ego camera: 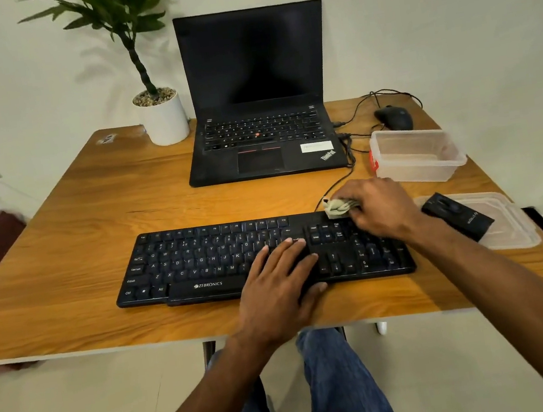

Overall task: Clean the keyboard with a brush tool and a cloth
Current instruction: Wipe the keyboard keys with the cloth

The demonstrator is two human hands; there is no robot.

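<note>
A black keyboard (201, 263) lies across the near half of the wooden table (90, 202). My left hand (280, 280) rests flat on its right-centre keys, fingers straight. My right hand (377, 209) grips a small pale grey-green cloth (336, 207) folded into a wad and holds it on the keyboard's upper right corner, above the number pad. A black brush tool (458, 215) lies on a clear plastic lid (511, 229) to the right of the keyboard, untouched.
An open black laptop (258, 103) stands behind the keyboard, its cables trailing right toward a black mouse (395, 117). A clear plastic container (415, 155) sits at the right. A potted plant (161, 116) stands at the back left.
</note>
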